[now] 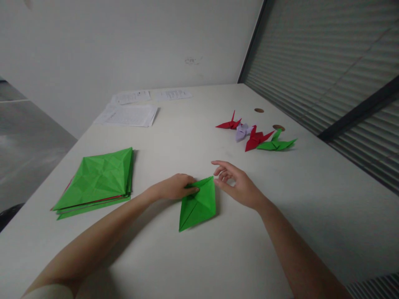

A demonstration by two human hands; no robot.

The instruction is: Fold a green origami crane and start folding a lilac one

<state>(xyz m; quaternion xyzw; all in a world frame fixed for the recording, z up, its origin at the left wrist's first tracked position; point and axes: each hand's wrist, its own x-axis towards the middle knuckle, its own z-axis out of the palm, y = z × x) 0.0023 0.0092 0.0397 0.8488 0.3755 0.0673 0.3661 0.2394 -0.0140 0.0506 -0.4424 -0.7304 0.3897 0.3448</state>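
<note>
A folded square of green origami paper (201,203) lies on the table in front of me, with creases running across its top. My left hand (177,187) grips its left upper edge, thumb on top and the other fingers partly hidden. Close to the paper's far right corner is my right hand (233,182), its fingers curved and apart with nothing between them. Whether a fingertip touches that corner is hard to tell.
On the left sits a stack of creased green paper sheets (99,176), some red showing at its edges. Several folded paper cranes, including a red crane (256,139) and a green crane (277,144), stand at the right. Printed sheets (131,115) lie near the wall.
</note>
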